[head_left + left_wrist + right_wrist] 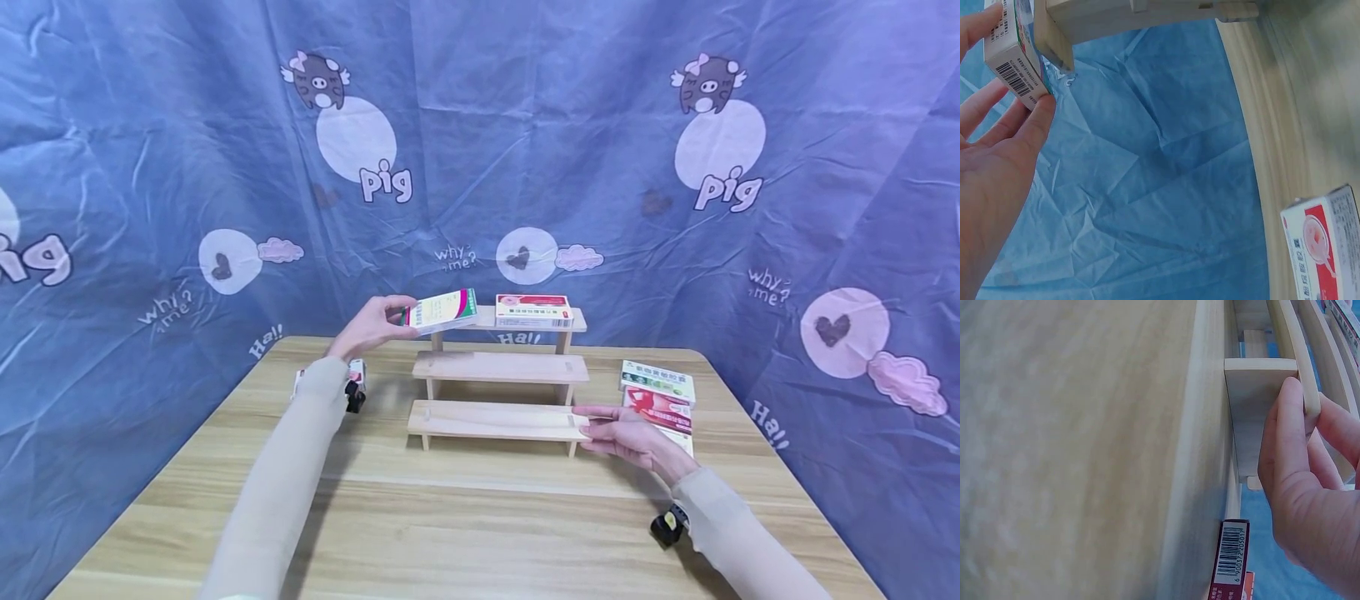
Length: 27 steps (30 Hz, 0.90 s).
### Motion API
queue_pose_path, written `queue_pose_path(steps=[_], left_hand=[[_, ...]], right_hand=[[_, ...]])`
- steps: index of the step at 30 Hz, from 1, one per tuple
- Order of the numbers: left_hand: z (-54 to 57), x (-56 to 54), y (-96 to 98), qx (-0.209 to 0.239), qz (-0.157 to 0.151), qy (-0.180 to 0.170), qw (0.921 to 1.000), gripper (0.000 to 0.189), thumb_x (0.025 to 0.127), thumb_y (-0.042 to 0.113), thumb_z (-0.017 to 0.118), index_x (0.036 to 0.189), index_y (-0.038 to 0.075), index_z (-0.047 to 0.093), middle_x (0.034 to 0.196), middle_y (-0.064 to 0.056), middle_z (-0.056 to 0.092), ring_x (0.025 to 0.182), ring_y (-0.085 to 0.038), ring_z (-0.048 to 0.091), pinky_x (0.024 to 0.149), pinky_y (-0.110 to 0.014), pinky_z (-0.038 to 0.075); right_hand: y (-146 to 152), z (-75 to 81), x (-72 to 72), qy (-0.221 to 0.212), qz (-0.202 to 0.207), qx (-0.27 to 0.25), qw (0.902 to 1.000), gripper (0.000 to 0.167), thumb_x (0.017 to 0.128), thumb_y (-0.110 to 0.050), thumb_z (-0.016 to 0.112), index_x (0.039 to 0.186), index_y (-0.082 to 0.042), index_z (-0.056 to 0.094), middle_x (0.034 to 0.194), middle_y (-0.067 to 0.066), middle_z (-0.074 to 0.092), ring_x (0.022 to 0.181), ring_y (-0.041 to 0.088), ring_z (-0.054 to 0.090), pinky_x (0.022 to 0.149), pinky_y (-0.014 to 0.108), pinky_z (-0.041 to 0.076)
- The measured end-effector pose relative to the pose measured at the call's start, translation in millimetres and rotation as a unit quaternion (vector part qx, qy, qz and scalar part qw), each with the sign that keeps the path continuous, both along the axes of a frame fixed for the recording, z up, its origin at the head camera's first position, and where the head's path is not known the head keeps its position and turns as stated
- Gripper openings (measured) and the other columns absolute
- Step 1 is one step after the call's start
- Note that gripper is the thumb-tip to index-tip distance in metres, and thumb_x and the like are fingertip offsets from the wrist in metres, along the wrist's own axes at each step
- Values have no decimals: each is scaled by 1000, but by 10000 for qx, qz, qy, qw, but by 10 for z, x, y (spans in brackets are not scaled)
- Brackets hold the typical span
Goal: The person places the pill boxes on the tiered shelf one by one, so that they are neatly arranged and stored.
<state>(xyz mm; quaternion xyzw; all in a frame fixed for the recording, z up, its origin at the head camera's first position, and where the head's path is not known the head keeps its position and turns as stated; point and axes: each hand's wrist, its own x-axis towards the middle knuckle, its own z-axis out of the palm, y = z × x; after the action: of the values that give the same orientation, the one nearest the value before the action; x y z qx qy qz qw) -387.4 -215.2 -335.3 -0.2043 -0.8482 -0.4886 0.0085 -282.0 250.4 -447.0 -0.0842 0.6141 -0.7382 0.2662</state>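
A three-tier wooden display stand (498,367) stands on the table. My left hand (372,325) grips the left end of a white, green and magenta medicine box (442,311), tilted at the left end of the top tier. The left wrist view shows the thumb and fingers at the edges of that box (1013,72), right beside the shelf's end. A red and white medicine box (533,311) lies on the top tier's right half. My right hand (630,437) pinches the right end of the lowest shelf (1300,369), thumb and fingers on opposite faces of the board.
To the right of the stand lie several medicine boxes, including a green and white one (657,379) and a red one (660,408). A red and white box (1322,244) sits on the table at left, partly behind my left forearm. A blue printed curtain (465,125) hangs behind the table.
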Motion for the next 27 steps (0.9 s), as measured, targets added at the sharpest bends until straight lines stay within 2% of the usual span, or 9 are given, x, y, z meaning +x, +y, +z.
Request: queue_pose_path(steps=[10,19,23,27], left_hand=[[25,-82,159,102,-139,30,9998,63,78,9,81,134,-1,56,145,-18,49,137,-40,42,119,-48,33],[16,-122,235,115,-188,88,9997,59,79,7,80,133,-1,57,142,-18,52,137,-36,43,120,-47,32],[-6,-101,221,112,-227,-9,9997,61,82,8,77,137,-1,53,145,-20,49,139,-38,41,119,-47,33],[55,-19,236,267,-389,-192,9987,64,85,2,73,142,-6,45,147,-25,44,140,-39,39,119,-47,32]], right_hand=[[8,-38,-19,116,16,85,9999,54,94,6,53,146,8,37,119,8,67,106,21,68,100,37,52],[25,-35,17,85,-89,32,9999,54,94,7,52,146,7,36,118,10,67,105,23,68,99,36,54],[-5,-49,17,59,-192,180,9996,52,93,7,54,144,4,43,114,10,66,101,23,69,98,36,55],[-30,-45,25,-12,-288,143,9995,49,92,8,54,141,2,48,111,11,65,97,23,69,95,36,56]])
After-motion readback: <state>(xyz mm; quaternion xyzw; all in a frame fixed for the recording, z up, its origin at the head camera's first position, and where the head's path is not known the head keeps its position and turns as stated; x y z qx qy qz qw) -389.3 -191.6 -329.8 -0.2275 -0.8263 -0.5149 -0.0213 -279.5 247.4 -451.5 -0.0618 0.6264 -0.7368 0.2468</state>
